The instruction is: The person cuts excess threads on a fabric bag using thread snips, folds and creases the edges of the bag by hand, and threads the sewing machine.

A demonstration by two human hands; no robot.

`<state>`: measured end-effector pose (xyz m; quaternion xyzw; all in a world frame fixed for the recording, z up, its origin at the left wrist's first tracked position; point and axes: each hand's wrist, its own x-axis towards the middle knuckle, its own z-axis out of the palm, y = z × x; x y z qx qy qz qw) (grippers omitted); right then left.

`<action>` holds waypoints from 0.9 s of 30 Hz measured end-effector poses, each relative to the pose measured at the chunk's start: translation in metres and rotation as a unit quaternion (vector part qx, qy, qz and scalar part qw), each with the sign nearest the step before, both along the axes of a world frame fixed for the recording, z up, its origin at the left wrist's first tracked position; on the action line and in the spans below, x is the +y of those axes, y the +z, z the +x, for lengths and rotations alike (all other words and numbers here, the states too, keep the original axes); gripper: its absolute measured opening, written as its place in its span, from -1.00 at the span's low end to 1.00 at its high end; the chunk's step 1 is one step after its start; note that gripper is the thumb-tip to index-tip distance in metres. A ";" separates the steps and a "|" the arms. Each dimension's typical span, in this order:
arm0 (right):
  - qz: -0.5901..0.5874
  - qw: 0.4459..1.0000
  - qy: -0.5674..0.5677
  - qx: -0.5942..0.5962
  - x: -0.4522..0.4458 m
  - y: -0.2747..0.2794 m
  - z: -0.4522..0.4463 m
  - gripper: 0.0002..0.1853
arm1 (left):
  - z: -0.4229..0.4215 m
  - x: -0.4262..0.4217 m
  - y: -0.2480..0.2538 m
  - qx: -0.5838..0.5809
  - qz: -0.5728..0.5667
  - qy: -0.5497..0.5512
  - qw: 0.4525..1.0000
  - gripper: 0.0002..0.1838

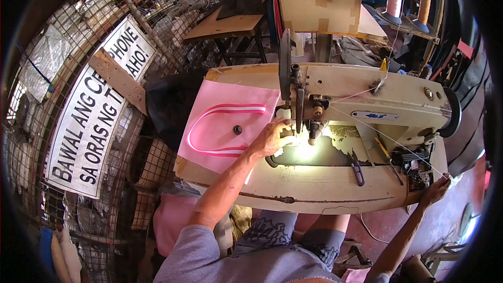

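A white thread (385, 139) runs taut from the front of the sewing machine (367, 91) down to my right hand (436, 189), whose fingers are closed on it beyond the right end of the machine table. My left hand (271, 139) is at the lit needle area, left of the presser foot. Its thumb and fingers look apart, though the fingertips are partly hidden against the machine. Beside that hand lies a pink sheet (215, 99) with a looped pink-and-white strap (195, 128) and a small dark round part (237, 129) on it.
Thread snips (357, 170) and a yellow-handled tool (385, 149) lie on the machine bed, near a tray of small metal parts (419, 178). Thread cones (394, 0) stand at the back right. A wire mesh wall with a sign (86, 126) is on the left.
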<state>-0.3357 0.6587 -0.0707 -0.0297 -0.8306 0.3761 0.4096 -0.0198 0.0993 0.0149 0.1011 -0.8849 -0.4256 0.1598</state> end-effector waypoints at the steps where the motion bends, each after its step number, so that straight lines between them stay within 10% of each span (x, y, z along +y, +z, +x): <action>1: -0.001 1.000 0.002 -0.001 0.002 -0.002 -0.002 -0.56 | 0.001 0.001 0.003 -0.003 -0.002 -0.003 1.000 -0.70; 27: 0.006 1.000 -0.002 0.005 0.005 -0.007 -0.005 -0.57 | 0.000 0.001 0.003 -0.020 0.011 -0.001 1.000 -0.65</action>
